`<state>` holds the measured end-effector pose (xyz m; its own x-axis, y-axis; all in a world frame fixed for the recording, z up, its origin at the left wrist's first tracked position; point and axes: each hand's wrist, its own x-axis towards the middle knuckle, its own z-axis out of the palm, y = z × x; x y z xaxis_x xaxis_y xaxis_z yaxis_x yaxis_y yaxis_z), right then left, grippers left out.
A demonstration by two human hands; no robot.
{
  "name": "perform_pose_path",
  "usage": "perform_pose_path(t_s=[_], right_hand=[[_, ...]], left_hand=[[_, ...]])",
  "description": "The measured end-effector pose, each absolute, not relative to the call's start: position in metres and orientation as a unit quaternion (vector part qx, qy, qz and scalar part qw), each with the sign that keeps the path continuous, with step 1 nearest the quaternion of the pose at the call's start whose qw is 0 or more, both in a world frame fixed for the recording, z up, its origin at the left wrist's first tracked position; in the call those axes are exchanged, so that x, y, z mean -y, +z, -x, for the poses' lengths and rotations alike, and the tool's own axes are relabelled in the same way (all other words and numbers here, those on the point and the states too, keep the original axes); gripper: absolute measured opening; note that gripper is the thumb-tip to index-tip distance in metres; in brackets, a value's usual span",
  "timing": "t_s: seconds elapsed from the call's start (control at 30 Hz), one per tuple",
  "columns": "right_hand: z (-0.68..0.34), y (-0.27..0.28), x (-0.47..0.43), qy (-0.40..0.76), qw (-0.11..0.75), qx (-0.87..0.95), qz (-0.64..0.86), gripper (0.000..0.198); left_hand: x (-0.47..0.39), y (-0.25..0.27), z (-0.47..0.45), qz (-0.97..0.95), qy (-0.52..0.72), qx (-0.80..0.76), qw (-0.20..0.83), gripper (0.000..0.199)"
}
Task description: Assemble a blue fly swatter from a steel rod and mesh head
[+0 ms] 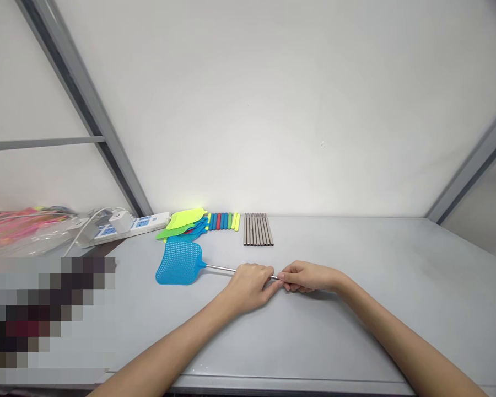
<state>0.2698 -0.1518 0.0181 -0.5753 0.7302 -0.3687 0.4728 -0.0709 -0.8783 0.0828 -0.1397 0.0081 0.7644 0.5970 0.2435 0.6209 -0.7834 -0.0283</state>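
A blue fly swatter [179, 263] lies near the middle of the table, its mesh head to the left and its thin metal rod running right. My left hand [251, 282] is wrapped over the rod, palm down. At the rod's right end, my right hand [303, 275] is closed in a pinch, thumb and fingers together, close beside my left fingertips. Whatever lies inside the right fingers beyond the rod tip is hidden. Behind my hands, several metal tubes [258, 230] lie side by side.
Green, yellow and blue swatter heads [186, 219] are piled at the back left. Several coloured handles [219, 221] stand in a row beside them. A white power strip [149, 223] with plugs and pink items in clear plastic [28, 231] are further left. A white wall [289, 110] rises behind.
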Motion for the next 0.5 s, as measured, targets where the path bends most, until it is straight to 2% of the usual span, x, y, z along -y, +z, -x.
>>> perform_pose_path(t_s=[0.5], right_hand=[[-0.268, 0.02, 0.151, 0.577, 0.125, 0.664, 0.459, 0.04]], left_hand=[[0.129, 0.01, -0.084, 0.94, -0.106, 0.319, 0.058, 0.035]])
